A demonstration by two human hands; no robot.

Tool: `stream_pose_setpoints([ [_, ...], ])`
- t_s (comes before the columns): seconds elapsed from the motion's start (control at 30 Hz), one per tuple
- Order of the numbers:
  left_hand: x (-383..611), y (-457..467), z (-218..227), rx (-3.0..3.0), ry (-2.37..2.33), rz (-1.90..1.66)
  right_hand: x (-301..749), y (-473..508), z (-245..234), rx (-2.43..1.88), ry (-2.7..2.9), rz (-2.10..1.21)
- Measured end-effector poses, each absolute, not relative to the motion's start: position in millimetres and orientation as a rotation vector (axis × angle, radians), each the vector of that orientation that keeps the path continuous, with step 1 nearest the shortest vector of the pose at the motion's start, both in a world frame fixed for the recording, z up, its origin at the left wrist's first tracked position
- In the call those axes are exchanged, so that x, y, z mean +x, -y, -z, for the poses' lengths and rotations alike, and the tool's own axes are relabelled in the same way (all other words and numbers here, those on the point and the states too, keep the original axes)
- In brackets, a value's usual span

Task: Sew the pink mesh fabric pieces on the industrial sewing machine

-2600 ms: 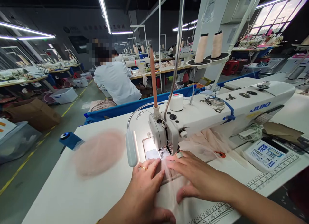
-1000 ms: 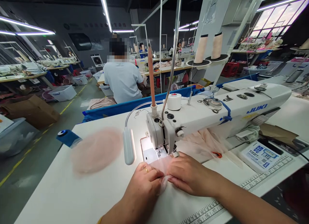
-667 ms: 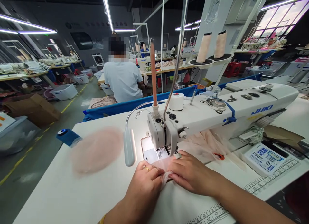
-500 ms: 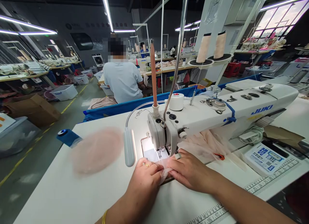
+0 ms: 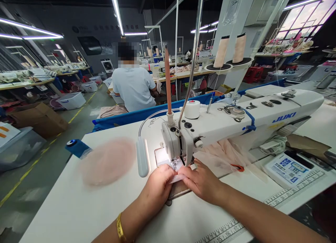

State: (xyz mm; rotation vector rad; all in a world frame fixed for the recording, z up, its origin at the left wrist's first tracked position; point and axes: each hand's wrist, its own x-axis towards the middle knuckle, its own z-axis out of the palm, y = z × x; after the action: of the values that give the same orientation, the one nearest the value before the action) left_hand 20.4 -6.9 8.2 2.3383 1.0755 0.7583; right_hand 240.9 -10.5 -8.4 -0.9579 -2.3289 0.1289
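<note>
A small piece of sheer pale fabric [image 5: 177, 178] stretches between my hands, just in front of the presser foot of the white sewing machine [image 5: 223, 126]. My left hand [image 5: 159, 183] pinches its left side, fingers closed near the needle plate. On the other side my right hand [image 5: 201, 180] grips the fabric with thumb and fingers, close under the machine head. Part of the cloth is hidden by my fingers. Behind my right hand lies a heap of sheer peach fabric [image 5: 223, 152], with an orange-handled tool [image 5: 237, 168] on it.
A round pile of sheer pink fabric [image 5: 107, 162] and a blue thread cone [image 5: 77, 148] lie at the left. A gooseneck lamp [image 5: 142, 157] stands beside the needle. At right are a white box [image 5: 288, 169] and a printed ruler [image 5: 231, 230]. A person [image 5: 132, 84] sits ahead.
My left hand has moved up toward the presser foot and turned, showing more of its back and the bracelet. The fabric between my hands now lies closer to the needle.
</note>
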Motion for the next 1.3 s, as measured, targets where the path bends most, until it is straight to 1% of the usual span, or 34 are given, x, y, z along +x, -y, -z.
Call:
stream_pose_setpoints([
  [0.23,22.8,5.0,-23.1,2.056,-1.095,-0.682,235.6,9.6,2.7,-1.079,2.125,-0.373],
  [0.43,26.2,9.2,-22.9,1.969,-1.171,-0.644,236.6,10.2,-0.5,-1.037,2.095,-0.432],
  [0.6,23.6,13.9,-23.2,2.193,-1.117,-0.714,242.4,13.3,-4.6,-0.9,2.139,-0.409],
  [0.8,14.3,33.5,-10.9,2.631,-0.957,-0.792,256.0,19.7,-12.9,-0.715,2.487,-0.354],
  [0.97,12.9,40.0,-13.3,2.74,-0.89,-0.779,256.9,21.2,-12.9,-0.722,2.532,-0.292],
  [1.3,19.0,29.8,-12.7,2.807,-0.99,-0.789,254.9,14.3,-3.8,-0.829,2.521,-0.074],
])
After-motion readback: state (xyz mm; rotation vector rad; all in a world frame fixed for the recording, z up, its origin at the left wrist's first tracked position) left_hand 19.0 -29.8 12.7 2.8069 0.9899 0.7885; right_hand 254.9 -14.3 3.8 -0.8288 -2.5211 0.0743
